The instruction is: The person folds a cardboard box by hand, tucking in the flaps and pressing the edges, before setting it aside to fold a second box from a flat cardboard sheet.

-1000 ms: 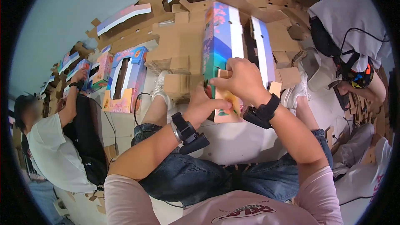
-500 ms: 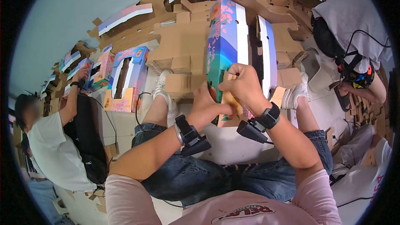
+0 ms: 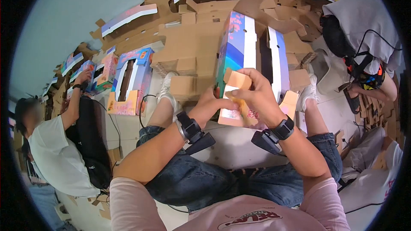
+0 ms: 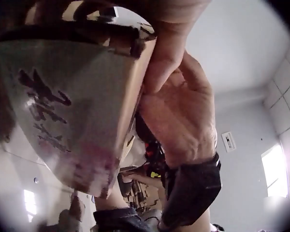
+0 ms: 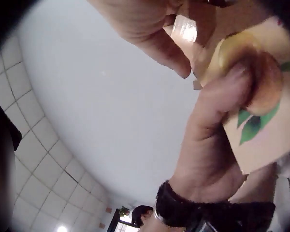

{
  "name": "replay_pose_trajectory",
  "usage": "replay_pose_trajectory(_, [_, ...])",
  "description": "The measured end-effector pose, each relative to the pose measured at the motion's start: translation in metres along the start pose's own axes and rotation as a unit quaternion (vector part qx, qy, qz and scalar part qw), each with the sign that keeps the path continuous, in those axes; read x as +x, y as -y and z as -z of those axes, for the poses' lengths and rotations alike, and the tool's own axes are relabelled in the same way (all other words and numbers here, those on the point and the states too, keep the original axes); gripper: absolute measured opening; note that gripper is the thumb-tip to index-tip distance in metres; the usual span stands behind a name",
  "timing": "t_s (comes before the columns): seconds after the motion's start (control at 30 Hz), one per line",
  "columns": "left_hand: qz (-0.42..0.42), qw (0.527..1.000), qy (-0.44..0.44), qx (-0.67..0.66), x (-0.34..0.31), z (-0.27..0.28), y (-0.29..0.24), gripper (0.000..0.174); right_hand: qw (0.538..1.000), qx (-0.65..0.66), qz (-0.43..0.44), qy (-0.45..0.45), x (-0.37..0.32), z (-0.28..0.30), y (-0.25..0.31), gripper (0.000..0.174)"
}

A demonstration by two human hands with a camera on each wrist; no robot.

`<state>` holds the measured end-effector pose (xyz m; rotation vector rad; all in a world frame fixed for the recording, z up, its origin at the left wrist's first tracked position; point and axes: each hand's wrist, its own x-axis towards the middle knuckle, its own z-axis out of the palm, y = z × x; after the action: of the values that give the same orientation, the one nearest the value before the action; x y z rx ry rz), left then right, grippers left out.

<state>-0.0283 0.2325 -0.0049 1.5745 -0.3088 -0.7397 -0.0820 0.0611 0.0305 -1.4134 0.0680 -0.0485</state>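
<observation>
A long printed cardboard box point(image 3: 233, 49), blue and purple with pink flowers, stands between the person's feet, its top partly open. The left hand point(image 3: 209, 106) grips the box's near left corner. Its thumb presses on the peach printed on the end panel point(image 5: 261, 140). The right hand point(image 3: 262, 99) holds the upper part of that end panel, fingers behind it and thumb in front. Beside its fingers a brown cardboard tab point(image 3: 236, 79) sticks up. In the left wrist view, dark lettering shows on the panel point(image 4: 82, 130); some fingertips are hidden behind the cardboard.
Flat brown cardboard sheets point(image 3: 188, 42) lie stacked behind the box. To the left stands another printed box point(image 3: 128, 81) with a slot-like opening. A seated person point(image 3: 60, 154) handles boxes at far left. Another person point(image 3: 364, 30) is at the right.
The near end panel and its tab have tilted toward the person. The right hand has moved slightly right and down, its thumb now on the panel's front. The box has shifted slightly right.
</observation>
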Motion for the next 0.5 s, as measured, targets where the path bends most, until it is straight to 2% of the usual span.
replay_pose_trajectory(0.07, [0.027, 0.995, 0.054, -0.083, -0.001, 0.0, -0.004, 0.057, 0.999, 0.042, 0.008, -0.024, -0.001, 0.008, -0.007, 0.038])
replay_pose_trajectory(0.1, [0.017, 0.996, 0.046, -0.079, -0.001, 0.0, -0.002, 0.055, 0.995, 0.1, 0.007, -0.008, 0.0, 0.013, -0.008, 0.041])
replay_pose_trajectory(0.13, [0.017, 0.996, 0.046, -0.079, -0.001, 0.001, -0.004, 0.055, 0.995, 0.1, 0.007, -0.008, -0.001, 0.02, -0.006, 0.041])
replay_pose_trajectory(0.23, [0.024, 0.996, 0.054, -0.062, -0.001, 0.004, -0.008, 0.054, 0.997, 0.0, 0.026, -0.075, -0.006, 0.048, 0.007, 0.04])
replay_pose_trajectory(0.37, [0.015, 0.996, 0.053, -0.065, 0.001, 0.009, -0.004, 0.054, 0.989, 0.003, 0.049, -0.139, -0.011, 0.097, 0.012, 0.035])
replay_pose_trajectory(0.43, [0.009, 0.996, 0.062, -0.065, 0.002, 0.011, -0.005, 0.055, 0.973, 0.011, 0.017, -0.229, -0.015, 0.127, 0.003, 0.032])
replay_pose_trajectory(0.47, [0.019, 0.996, 0.059, -0.062, 0.001, 0.01, -0.006, 0.055, 0.973, 0.011, 0.018, -0.23, -0.018, 0.142, -0.006, 0.032])
replay_pose_trajectory(0.5, [0.029, 0.996, 0.057, -0.06, 0.001, 0.01, -0.006, 0.056, 0.97, 0.029, -0.03, -0.239, -0.022, 0.156, -0.02, 0.032])
